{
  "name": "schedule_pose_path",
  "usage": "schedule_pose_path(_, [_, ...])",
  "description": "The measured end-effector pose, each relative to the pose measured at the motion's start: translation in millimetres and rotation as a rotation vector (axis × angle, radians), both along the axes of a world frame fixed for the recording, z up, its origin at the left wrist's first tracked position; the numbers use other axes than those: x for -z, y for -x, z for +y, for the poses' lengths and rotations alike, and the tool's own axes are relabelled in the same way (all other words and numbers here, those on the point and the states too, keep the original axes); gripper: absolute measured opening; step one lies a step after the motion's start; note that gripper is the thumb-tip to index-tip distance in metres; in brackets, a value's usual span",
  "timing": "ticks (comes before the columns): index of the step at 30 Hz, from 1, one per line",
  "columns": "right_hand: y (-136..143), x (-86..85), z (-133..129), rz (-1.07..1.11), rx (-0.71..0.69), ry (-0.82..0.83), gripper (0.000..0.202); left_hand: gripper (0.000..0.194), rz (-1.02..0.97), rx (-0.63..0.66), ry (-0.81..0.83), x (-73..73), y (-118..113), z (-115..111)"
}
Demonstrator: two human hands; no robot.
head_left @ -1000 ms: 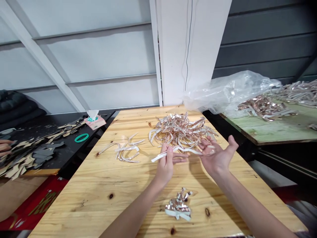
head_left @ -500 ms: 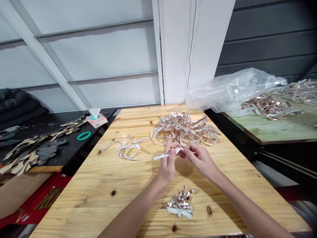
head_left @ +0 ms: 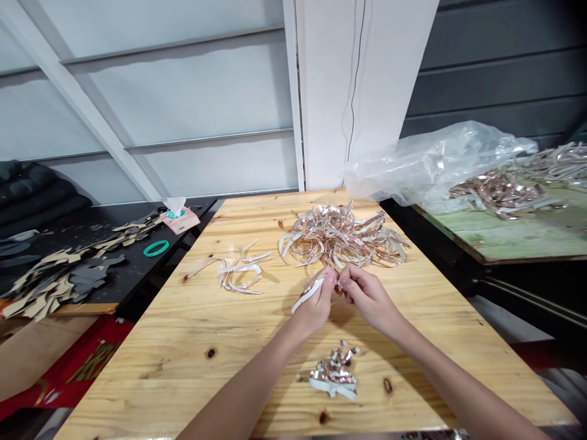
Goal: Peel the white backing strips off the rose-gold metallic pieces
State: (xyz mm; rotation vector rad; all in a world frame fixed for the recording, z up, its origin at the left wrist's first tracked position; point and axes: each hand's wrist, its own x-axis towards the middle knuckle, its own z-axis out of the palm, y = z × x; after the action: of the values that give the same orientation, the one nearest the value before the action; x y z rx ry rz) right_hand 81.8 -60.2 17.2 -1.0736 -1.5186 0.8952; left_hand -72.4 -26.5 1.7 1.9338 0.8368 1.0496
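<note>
Over the middle of the wooden table, my left hand is closed around a narrow strip, white on one face and shiny rose-gold on the other. One end of the strip sticks out to the left across the hand. Close beside it, the fingers of my right hand pinch the strip's other end, mostly hidden by the fingertips. Just beyond both hands lies a large tangled pile of similar rose-gold and white strips. Nearer me, between my forearms, rests a small heap of short curled pieces.
Several loose strips lie at the left of the wooden table. A dark side table holds scraps, a green ring and a tissue pack. At right, a clear plastic bag and more strips cover a green board.
My left hand has turned, and the strip's free end has swung downward from pointing left. My right hand's fingers have curled in closer to the left hand.
</note>
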Motion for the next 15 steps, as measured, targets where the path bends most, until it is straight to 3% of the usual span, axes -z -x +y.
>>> schedule_pose_path(7, [-2.4,0.4,4.4,0.303,-0.033,0.197,0.023,0.043,-0.057,0.017,0.090,-2.9,-2.1,-1.6])
schedule_pose_path(15, [-0.1,-13.9,4.5,0.721,0.052,0.445,0.024,0.045,-0.091,0.005,0.126,-9.4,-2.9,-5.2])
